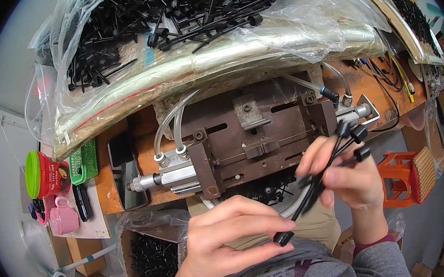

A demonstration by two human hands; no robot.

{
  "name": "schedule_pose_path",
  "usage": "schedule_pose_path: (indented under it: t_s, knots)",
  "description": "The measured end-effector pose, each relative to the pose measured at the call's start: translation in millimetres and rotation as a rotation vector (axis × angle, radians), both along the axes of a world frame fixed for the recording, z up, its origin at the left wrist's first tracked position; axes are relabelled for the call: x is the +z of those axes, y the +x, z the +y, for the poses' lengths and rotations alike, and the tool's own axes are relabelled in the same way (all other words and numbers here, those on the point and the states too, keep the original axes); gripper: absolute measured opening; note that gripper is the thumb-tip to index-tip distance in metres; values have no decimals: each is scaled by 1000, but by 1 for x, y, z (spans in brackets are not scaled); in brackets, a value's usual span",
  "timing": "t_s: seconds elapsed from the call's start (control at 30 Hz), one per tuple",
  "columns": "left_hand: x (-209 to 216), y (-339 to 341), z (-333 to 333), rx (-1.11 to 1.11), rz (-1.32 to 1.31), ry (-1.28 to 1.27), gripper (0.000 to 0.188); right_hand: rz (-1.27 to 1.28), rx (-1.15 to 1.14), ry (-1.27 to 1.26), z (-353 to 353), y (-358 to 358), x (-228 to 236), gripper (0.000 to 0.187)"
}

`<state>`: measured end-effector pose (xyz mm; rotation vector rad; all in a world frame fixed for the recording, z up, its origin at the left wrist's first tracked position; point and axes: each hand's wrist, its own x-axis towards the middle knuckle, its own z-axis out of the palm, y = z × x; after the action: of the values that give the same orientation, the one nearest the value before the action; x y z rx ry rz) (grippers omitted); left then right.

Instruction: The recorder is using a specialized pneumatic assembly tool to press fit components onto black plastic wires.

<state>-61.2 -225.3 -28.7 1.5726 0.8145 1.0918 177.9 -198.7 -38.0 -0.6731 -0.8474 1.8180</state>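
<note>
My right hand (348, 176) is closed around a small bunch of thin black plastic rods (319, 188) with round knobbed ends, which fan out past the fingers. Between the thumb and fingers of my left hand (232, 240) is the black knobbed end (283, 238) of one such rod, its stem slanting up toward the bunch. Both hands are above my lap, in front of a brown metal fixture (227, 138). That fixture has an air cylinder (180, 175) at its left, another (352, 111) at its right, and a small metal block (261, 149) in its middle.
A plastic-lined box (213, 55) heaped with black rods stands behind the fixture. More black parts fill a bagged box (156, 261) at lower left. A phone (127, 170), green basket (85, 161) and pink cup (64, 215) are at left; an orange stool (399, 179) is at right.
</note>
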Motion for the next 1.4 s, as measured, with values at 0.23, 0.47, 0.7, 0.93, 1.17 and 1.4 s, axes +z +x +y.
schedule_pose_path:
  t_s: [0.23,0.47,0.7,0.93,1.17,1.4]
  knots:
    - [-34,19,-4,297,487,469,33,-349,-541,253,-1,-8,-6,14]
    - [-56,36,3,363,884,622,27,-582,-620,482,-8,-13,-10,16]
    - [-43,34,9,308,910,564,30,-1242,-768,1103,-6,-10,-13,29]
    - [-22,29,0,146,133,263,38,-1354,-459,1579,-3,-14,-16,43]
    - [-32,26,-5,311,487,481,37,-1429,-595,1442,4,-5,-19,38]
    - [-49,33,5,312,917,647,30,-1403,-648,1318,0,-11,-22,38]
